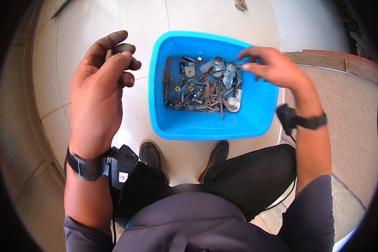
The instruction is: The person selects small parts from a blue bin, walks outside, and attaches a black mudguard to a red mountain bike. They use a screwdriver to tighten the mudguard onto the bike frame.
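Note:
My left hand (107, 71) is raised to the left of a blue plastic tub (155, 90). Its fingers are closed around a small tan piece (109, 54), mostly hidden, so its kind is unclear. Over the tub's right side, my right hand (269, 67) has thumb and forefinger apart, and nothing shows between them. Loose hardware lies on the tub's bottom: several bolts (221, 103), washers and nuts, two shiny metal wheel-like parts (218, 64), a grey plate with a hole (190, 71) and a round white-labelled piece (233, 103).
Pale floor tiles (134, 103) surround the tub. My dark shoes (151, 157) stand just in front of it. To the right is a stone-like slab (344, 122) with a reddish-brown edge (315, 58). A small metal object (240, 5) lies beyond the tub.

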